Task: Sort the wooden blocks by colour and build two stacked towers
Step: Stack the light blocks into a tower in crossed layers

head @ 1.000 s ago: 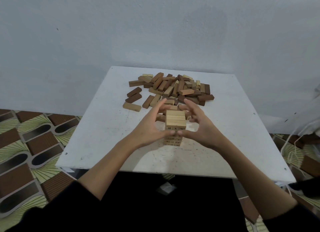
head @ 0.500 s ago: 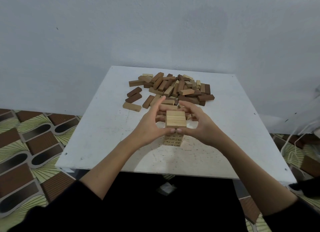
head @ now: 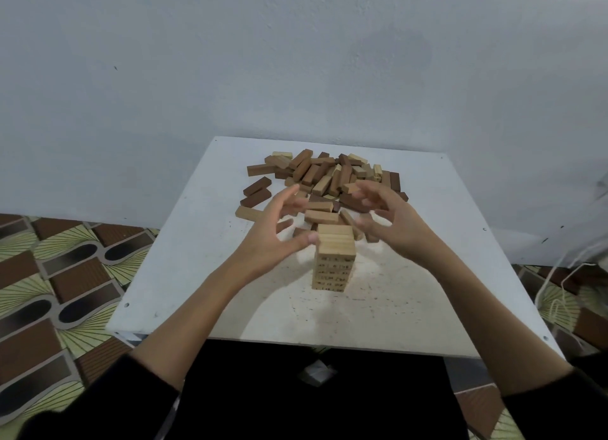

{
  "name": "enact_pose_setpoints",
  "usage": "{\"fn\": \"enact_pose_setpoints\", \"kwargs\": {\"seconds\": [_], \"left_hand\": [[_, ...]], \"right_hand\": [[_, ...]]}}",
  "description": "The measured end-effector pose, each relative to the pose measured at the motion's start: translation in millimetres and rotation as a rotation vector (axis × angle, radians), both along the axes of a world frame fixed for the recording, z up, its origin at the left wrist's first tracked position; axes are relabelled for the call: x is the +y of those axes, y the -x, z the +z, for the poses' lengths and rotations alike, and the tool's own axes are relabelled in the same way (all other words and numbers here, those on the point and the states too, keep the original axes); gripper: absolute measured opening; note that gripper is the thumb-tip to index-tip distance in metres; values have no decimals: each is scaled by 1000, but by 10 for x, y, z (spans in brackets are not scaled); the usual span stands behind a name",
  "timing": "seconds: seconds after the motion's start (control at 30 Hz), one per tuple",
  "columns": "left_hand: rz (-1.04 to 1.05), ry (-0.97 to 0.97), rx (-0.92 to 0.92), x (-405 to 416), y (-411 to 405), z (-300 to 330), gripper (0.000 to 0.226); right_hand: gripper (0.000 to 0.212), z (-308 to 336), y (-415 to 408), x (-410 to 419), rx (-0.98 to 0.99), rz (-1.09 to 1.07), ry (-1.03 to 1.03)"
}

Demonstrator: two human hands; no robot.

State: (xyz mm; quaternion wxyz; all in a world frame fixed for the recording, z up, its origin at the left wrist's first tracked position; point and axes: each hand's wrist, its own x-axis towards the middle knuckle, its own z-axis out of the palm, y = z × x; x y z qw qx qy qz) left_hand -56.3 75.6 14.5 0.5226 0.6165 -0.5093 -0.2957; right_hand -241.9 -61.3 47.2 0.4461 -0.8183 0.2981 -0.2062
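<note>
Nearest the person, at about six o'clock on the white table (head: pixel 184 275), stands the light tower (head: pixel 334 262), a narrow column of pale blocks laid in crossed layers, with small dark printing on the faces toward the camera; it sits close to the near edge, probably so both arms can reach it without leaning over the loose wood. The left hand (head: pixel 279 229) flanks it at nine o'clock, fingers spread and gently bent, holding nothing; its thumb tip lies right against the upper left corner of the column, and whether it presses or merely grazes there cannot be told. The right hand (head: pixel 391 222) sits at about two o'clock of the tower top, a little apart from it, fingers loosely curved and likewise empty. The two hands bracket the top as a guard, ready to square or catch the layers, which reads as checking alignment between placements. Beyond the fingers, toward twelve o'clock, lies the loose pile (head: pixel 329 183) of mixed pale and dark brown blocks, heaped at the far middle of the table, with a few dark strays at its ten o'clock side. Only one tower is visible, so the dark one seems not yet begun, and much sorting remains. Behind everything rises a plain wall (head: pixel 296 61).
</note>
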Motion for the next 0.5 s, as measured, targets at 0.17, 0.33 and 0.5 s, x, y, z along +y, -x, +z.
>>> {"fn": "enact_pose_setpoints", "kwargs": {"seconds": [0.17, 0.33, 0.5], "left_hand": [[114, 14, -192, -322, -207, 61, 29], [75, -94, -413, -891, -375, -78, 17], [53, -178, -466, -1191, -517, -199, 21]], "right_hand": [[19, -12, -401, -437, 82, -88, 201], [18, -272, -950, -895, 435, 105, 510], [17, -358, -1181, -1071, 755, 210, 916]]}}
